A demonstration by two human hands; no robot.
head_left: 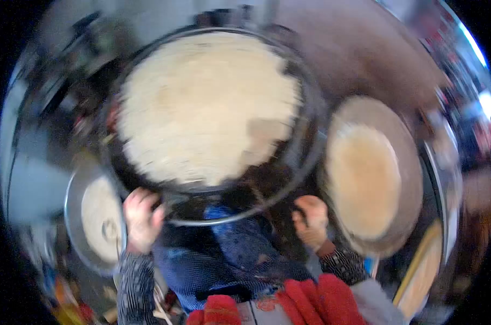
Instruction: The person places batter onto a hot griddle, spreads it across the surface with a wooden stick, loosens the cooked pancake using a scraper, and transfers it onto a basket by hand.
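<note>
A wide round dark griddle (256, 183) is in front of me, covered by a pale, thin flatbread (207, 103) with a ragged edge. A squarish darker patch shows at the flatbread's lower right. My left hand (142, 218) is at the near left of the griddle's outer rim, thumb apart from the loosely bent fingers; contact with the rim cannot be made out. My right hand (312, 221) is off the near right side, between the griddle and a large oval basin, fingers curled with a gap to the thumb. Neither hand visibly holds anything. Motion blurs the picture.
The large basin (410, 189) at the right contains a pale tan mass. At the left stands a metal bowl (75, 227) of whitish batter, with a ladle-like utensil (110, 230) in it. A pale board (421, 271) leans at the lower right. My legs are below the griddle.
</note>
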